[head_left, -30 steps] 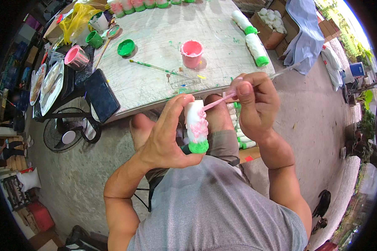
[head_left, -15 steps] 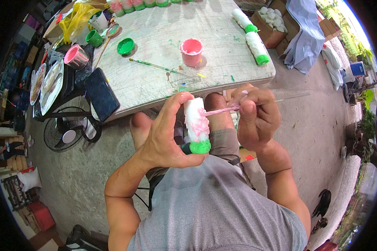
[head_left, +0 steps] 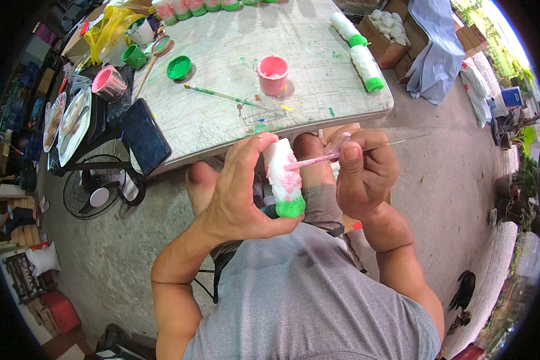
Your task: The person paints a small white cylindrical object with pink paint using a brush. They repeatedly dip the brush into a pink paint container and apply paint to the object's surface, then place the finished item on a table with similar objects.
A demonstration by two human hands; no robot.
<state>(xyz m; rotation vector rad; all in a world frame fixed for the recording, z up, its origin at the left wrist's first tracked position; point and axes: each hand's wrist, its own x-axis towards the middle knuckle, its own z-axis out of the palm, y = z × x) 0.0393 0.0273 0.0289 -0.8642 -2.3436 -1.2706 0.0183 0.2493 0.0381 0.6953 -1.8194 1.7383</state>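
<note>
Your left fingers (head_left: 253, 146) grip the cylinder (head_left: 284, 180) endwise; your right fingers (head_left: 351, 157) pinch the brush (head_left: 311, 161) at its three o'clock: stroke only raised parts, lightly.

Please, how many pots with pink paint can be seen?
2: one pot is on the white table, the other pot is just beyond its left edge. More may be hidden in the clutter at the left.

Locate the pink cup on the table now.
In the head view, the pink cup stands near the middle of the white table, right of the shallow green pot.
</note>
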